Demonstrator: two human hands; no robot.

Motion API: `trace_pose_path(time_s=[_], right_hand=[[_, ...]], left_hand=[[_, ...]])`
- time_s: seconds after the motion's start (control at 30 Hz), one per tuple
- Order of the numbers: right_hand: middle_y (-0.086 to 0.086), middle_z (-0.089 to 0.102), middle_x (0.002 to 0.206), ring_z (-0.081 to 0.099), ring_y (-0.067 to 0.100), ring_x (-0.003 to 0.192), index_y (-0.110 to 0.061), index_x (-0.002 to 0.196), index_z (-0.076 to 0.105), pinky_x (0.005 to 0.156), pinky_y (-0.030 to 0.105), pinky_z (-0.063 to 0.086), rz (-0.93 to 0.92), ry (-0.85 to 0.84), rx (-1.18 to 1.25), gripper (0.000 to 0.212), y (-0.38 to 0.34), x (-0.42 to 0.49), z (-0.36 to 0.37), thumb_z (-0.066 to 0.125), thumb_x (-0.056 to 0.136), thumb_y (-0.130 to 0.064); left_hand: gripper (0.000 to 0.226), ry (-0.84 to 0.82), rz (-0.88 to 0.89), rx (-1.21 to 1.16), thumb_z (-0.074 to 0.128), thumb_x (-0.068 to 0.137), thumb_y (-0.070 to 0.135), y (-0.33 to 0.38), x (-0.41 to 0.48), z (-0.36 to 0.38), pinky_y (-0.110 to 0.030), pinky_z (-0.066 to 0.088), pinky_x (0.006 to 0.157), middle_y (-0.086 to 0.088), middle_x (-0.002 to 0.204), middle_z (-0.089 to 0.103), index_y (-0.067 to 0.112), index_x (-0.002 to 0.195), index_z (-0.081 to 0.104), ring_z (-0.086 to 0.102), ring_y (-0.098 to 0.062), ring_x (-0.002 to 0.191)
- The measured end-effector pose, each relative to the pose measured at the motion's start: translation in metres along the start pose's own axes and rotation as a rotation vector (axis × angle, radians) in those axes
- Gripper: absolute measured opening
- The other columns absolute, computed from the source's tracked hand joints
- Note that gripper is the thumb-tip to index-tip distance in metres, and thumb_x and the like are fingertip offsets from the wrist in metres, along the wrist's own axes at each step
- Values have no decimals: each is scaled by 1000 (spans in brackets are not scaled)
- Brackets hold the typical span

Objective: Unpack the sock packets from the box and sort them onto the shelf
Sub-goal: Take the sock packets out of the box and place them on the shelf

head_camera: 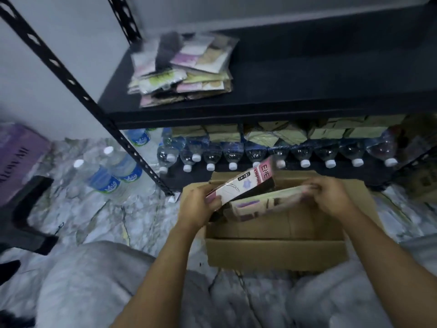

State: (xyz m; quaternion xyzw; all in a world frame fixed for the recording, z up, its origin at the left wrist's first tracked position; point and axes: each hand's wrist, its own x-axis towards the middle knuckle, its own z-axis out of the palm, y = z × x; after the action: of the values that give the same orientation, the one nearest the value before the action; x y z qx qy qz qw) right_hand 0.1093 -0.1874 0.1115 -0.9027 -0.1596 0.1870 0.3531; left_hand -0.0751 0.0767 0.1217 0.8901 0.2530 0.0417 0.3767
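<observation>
Hands over box (275,253): left hand (199,205) pinches pink-labelled packet (241,185) by its lower end, tilted clear for shelving; right hand (331,197) grips second packet (264,204) by its right edge, probably to separate them; stack (182,72) sits at shelf's (307,98) left end.

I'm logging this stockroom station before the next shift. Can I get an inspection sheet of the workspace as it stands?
Surface: grey marbled floor; black metal shelf board, mostly bare.
Job's things: open brown cardboard box on the floor; loose heap of clear-wrapped sock packets at the shelf's left end; white-and-pink packet and pale packet held over the box.
Clutter: clear water bottles lying on the floor; purple carton at far left.
Grippers: left hand grips the white-and-pink packet; right hand grips the pale packet.
Cables: nothing seen.
Surroundings: row of bottles under the shelf; pale wall.
</observation>
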Motion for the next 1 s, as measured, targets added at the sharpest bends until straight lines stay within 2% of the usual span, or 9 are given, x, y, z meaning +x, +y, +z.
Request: trace_pose_path(time_s=[0.07, 0.23, 0.33, 0.47, 0.57, 0.7, 0.8, 0.93, 1.0], right_hand=[[-1, 63, 89, 62, 14, 83, -13, 98, 70, 76, 18, 45, -43, 42, 20, 16, -21, -14, -16, 63, 87, -3], [4, 67, 93, 62, 20, 92, -6, 105, 72, 86, 34, 48, -203, 166, 105, 24, -78, -50, -50, 71, 82, -7], [-2, 68, 84, 65, 18, 86, -10, 95, 73, 80, 30, 49, -318, 240, 211, 15, -111, -70, -68, 73, 80, -6], [-15, 64, 80, 61, 10, 79, -19, 87, 69, 72, 19, 48, -411, 310, 259, 12, -157, -81, -90, 71, 82, -8], [-12, 63, 80, 61, 15, 83, -12, 95, 72, 79, 28, 47, -414, 361, 313, 14, -185, -81, -106, 73, 81, -11], [1, 70, 89, 65, 19, 90, -11, 100, 73, 86, 35, 53, -397, 419, 372, 21, -214, -67, -124, 75, 80, -15], [1, 71, 90, 68, 22, 85, -14, 102, 71, 82, 43, 58, -348, 422, 494, 21, -231, -48, -128, 74, 81, -13], [10, 71, 91, 68, 24, 75, -7, 105, 67, 63, 40, 59, -237, 355, 728, 17, -260, -22, -116, 65, 88, -8], [8, 70, 87, 66, 22, 72, -4, 107, 66, 58, 35, 55, -180, 309, 835, 18, -277, -3, -106, 64, 90, -10]], left_hand=[[16, 57, 6, -95, 66, 86, 13, 14, -16, -30, -11, 47, 65, 10, 88, 70, 21, 100, 70, 63, 8, 75], [25, 250, 36, -307, 65, 89, 4, 42, -66, -99, -7, 49, 63, 14, 91, 68, 20, 108, 65, 67, 6, 79], [20, 392, 97, -324, 66, 89, 7, 54, -89, -135, -6, 49, 63, 12, 94, 69, 20, 105, 66, 64, 15, 76], [17, 575, 170, -381, 69, 87, 6, 72, -97, -172, -6, 49, 64, 8, 91, 71, 18, 99, 67, 64, 12, 73], [13, 643, 203, -455, 67, 88, 6, 85, -91, -192, -10, 51, 65, 8, 88, 72, 15, 98, 68, 65, 6, 71], [15, 700, 197, -561, 67, 90, 11, 97, -70, -213, -17, 53, 71, 7, 95, 73, 16, 104, 68, 69, -6, 82], [9, 742, 168, -577, 64, 91, 13, 107, -46, -228, -11, 51, 59, 9, 91, 71, 18, 99, 66, 67, 5, 69], [19, 706, 53, -622, 63, 91, 25, 112, 1, -244, -48, 60, 73, -6, 99, 73, 14, 107, 66, 72, -24, 82], [27, 683, 23, -639, 61, 91, 26, 116, 27, -248, -44, 59, 69, -8, 102, 72, 9, 111, 64, 70, -24, 80]])
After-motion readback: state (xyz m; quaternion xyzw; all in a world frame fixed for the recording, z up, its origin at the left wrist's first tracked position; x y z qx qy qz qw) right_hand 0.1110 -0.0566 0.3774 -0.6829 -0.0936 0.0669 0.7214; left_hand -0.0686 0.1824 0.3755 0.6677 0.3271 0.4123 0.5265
